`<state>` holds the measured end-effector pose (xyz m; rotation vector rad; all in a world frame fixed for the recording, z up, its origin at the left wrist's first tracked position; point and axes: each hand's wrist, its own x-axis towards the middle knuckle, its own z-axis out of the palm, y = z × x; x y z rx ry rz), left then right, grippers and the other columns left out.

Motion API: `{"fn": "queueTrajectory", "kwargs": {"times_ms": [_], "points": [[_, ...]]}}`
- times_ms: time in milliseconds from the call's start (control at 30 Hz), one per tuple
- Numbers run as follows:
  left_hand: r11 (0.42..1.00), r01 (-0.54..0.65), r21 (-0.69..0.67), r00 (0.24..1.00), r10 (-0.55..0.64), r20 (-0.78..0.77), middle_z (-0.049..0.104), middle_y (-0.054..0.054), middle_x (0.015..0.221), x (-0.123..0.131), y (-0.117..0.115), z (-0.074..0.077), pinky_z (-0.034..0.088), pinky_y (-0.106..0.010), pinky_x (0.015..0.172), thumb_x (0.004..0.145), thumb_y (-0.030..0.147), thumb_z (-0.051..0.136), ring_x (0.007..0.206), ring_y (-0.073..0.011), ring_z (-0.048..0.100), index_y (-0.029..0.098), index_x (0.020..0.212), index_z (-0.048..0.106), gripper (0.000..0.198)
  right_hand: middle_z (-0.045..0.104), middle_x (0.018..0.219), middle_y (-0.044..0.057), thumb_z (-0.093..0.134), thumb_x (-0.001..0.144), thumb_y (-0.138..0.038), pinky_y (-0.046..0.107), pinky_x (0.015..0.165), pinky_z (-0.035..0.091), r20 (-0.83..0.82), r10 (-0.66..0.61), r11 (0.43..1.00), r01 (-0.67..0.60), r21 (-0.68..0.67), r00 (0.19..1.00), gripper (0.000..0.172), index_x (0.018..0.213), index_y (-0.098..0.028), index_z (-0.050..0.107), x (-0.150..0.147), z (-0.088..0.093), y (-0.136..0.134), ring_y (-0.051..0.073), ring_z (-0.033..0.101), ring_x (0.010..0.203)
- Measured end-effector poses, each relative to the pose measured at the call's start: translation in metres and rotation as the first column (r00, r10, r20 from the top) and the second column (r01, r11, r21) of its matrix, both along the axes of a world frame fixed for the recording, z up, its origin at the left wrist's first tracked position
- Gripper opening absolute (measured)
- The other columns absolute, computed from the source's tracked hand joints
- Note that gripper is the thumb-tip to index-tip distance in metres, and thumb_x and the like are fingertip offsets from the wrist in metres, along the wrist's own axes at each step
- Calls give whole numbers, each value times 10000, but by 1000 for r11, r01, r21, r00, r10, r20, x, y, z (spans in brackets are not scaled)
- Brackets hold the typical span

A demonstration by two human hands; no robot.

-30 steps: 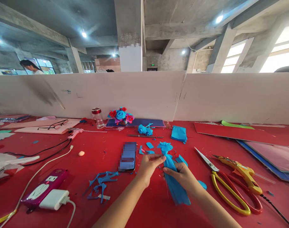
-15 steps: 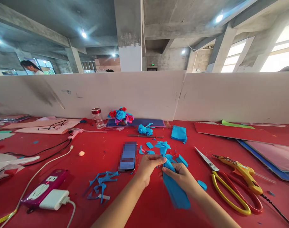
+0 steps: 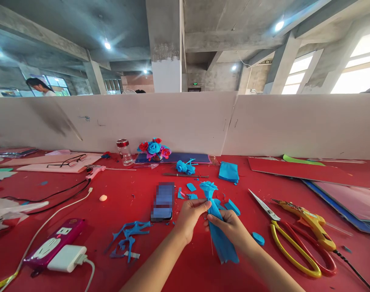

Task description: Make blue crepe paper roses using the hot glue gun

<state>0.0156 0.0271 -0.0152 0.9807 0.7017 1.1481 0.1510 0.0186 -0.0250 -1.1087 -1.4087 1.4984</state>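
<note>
Between my hands is a blue paper flower (image 3: 208, 187) with its bloom at the top. My left hand (image 3: 189, 219) pinches it just below the petals. A long blue crepe paper strip (image 3: 223, 243) hangs down from the flower's base, and my right hand (image 3: 230, 227) grips it between thumb and fingers. A thin wire stem (image 3: 212, 245) shows beside the strip. Cut blue paper pieces (image 3: 232, 207) lie just behind my hands, and a phone (image 3: 163, 202) lies to the left of them.
Scissors (image 3: 282, 231) and a yellow glue gun (image 3: 312, 221) lie at right. Blue scraps (image 3: 130, 239) and a purple power strip (image 3: 57, 243) are at left. Behind stand a glass jar (image 3: 124, 152), a flower bunch (image 3: 154, 149) and a pale partition (image 3: 142, 117).
The strip's lower end has swung slightly left, and the wire beside it now shows. The bloom has turned a little and looks more compact. Both hands keep their grip.
</note>
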Motion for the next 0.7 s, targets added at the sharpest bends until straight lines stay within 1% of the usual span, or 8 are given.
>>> {"fn": "queueTrajectory", "kwargs": {"times_ms": [133, 233, 300, 367, 467, 533, 600, 700], "points": [[999, 44, 5, 999, -44, 6, 480, 25, 504, -2, 2, -2, 335, -219, 379, 712, 407, 662, 378, -71, 406, 135, 611, 592, 298, 651, 574, 45, 688, 598, -581, 216, 489, 410, -71, -2, 996, -3, -84, 998, 451, 659, -135, 705, -1, 2, -3, 111, 547, 507], [998, 56, 11, 998, -56, 2, 501, 19, 496, -2, 2, 0, 337, -225, 380, 699, 399, 673, 361, -74, 410, 135, 588, 587, 299, 644, 568, 45, 687, 621, -556, 220, 504, 416, -82, 37, 995, -44, -85, 996, 430, 663, -128, 698, 0, 0, -2, 115, 555, 518], [999, 42, 11, 999, -42, -12, 501, 20, 483, -2, 2, 1, 333, -233, 371, 685, 406, 681, 350, -79, 402, 137, 569, 586, 308, 646, 586, 43, 669, 660, -533, 230, 531, 428, -52, 50, 998, -53, -42, 997, 406, 693, -129, 697, 0, -1, -1, 130, 571, 558], [1000, -9, 7, 999, 10, -37, 502, 19, 479, -3, 2, 1, 339, -236, 389, 668, 395, 697, 371, -84, 408, 134, 560, 602, 298, 650, 611, 40, 643, 689, -530, 240, 544, 431, 22, 26, 999, -27, 29, 999, 399, 700, -134, 690, 0, -3, 1, 138, 570, 576], [994, -107, 15, 992, 108, -63, 542, 11, 528, -4, 5, 0, 380, -223, 503, 625, 320, 746, 492, -88, 464, 128, 567, 641, 226, 630, 589, 25, 618, 706, -535, 237, 518, 408, 156, -41, 988, 16, 155, 987, 402, 665, -140, 677, 0, -4, 2, 132, 539, 548], [990, -137, 25, 989, 138, -61, 561, 9, 558, -5, 5, -1, 389, -212, 567, 602, 278, 767, 559, -87, 479, 129, 556, 642, 200, 632, 591, 25, 605, 718, -534, 235, 508, 399, 196, -55, 979, 14, 204, 979, 401, 665, -143, 679, 0, -5, 2, 131, 532, 541], [992, -128, 17, 991, 129, -42, 541, 16, 531, -4, 6, -1, 385, -213, 546, 606, 290, 765, 536, -85, 471, 132, 536, 620, 226, 653, 625, 42, 581, 735, -541, 241, 517, 410, 189, -36, 977, -6, 215, 981, 416, 682, -143, 688, 0, -5, 1, 142, 551, 559], [999, -44, -27, 999, 44, 3, 490, 29, 480, -2, 5, -2, 344, -223, 416, 631, 365, 739, 418, -85, 424, 143, 558, 588, 278, 664, 636, 61, 579, 730, -558, 250, 543, 433, 102, -1, 988, -15, 154, 995, 438, 693, -136, 692, -1, -4, -1, 163, 588, 596]]}}
